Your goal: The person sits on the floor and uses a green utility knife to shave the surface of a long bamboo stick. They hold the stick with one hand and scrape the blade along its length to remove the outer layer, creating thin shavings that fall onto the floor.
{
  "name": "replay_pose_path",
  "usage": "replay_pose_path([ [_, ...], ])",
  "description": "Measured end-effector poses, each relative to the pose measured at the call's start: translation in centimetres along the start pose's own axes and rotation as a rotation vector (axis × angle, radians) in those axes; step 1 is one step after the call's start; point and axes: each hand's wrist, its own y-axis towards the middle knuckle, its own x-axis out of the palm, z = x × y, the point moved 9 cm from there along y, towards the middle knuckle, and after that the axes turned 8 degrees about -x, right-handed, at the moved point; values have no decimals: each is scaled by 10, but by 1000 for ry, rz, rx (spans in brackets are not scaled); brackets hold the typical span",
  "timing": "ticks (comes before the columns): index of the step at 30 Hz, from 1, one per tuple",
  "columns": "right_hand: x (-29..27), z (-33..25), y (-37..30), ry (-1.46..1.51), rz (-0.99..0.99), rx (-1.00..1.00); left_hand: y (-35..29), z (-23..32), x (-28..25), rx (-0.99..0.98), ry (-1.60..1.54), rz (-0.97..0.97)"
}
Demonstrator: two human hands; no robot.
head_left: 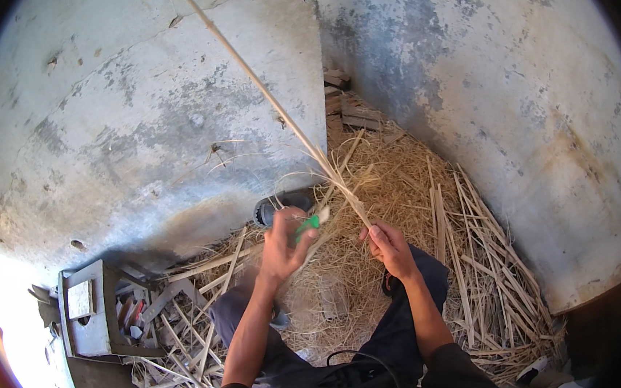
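My right hand (391, 251) is closed around the near end of a long, pale cane-like stick (280, 111). From there the stick slants up and left, reaching high in front of the wall. Thin strips (302, 175) curl off its lower part, and its surface looks frayed close to my hand. My left hand (282, 249), a little blurred, has its fingers bent around a small green thing with a whitish end (309, 225); its kind cannot be made out. It is beside the stick's lower end, with a gap between my two hands.
Loose shavings (393, 168) cover the floor around my legs. Split sticks (489, 281) lie heaped along the right wall (506, 122), with more on the left. A worn wooden box (93, 308) stands lower left. A dark shoe-like object (269, 211) lies by the left wall (148, 123).
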Motion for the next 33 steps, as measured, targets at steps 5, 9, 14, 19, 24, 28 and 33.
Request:
replay_pose_path([
  [5, -6, -1, -2, -40, 45, 57, -4, 19, 23, 47, 49, -85],
  [9, 0, -3, -3, -159, 8, 34, -2, 15, 27, 13, 64, -49],
  [14, 9, 0, -6, -251, -42, 38, -1, 14, 26, 16, 128, -33],
  [19, 9, 2, -5, -247, -67, 100, -2, 25, 22, 101, 222, 36],
  [24, 6, 2, -4, -295, -67, 88, -2, 37, 21, 196, 301, 110],
  [28, 5, 0, -3, -311, -56, 55, -2, 32, 25, 131, 361, 81],
  [33, 4, -3, -2, -328, -57, 41, -3, 34, 23, 254, 443, 176],
])
